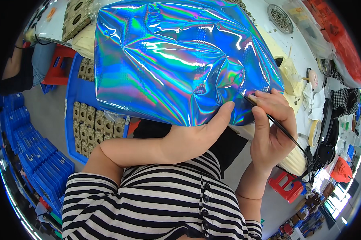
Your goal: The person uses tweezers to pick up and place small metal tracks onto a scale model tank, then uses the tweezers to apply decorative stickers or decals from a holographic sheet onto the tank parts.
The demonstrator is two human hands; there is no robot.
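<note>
A large shiny holographic blue-green sheet [176, 60] fills the upper middle of the view, held up close to the camera. My left hand [196, 134] grips its lower edge from below, thumb pressed on the front. My right hand [270, 128] holds a thin black stick-like tool [282, 130] like a pen, its tip touching the sheet's lower right corner. My striped sleeves and torso fill the bottom.
A blue tray [74, 96] with several tan moulded parts lies at the left. Stacked blue crates [32, 148] stand lower left. A cream worktable [300, 60] at the right carries a tape roll [314, 132], a round dish and cloths. Red stools [286, 186] stand below. Another person's arm [12, 66] shows far left.
</note>
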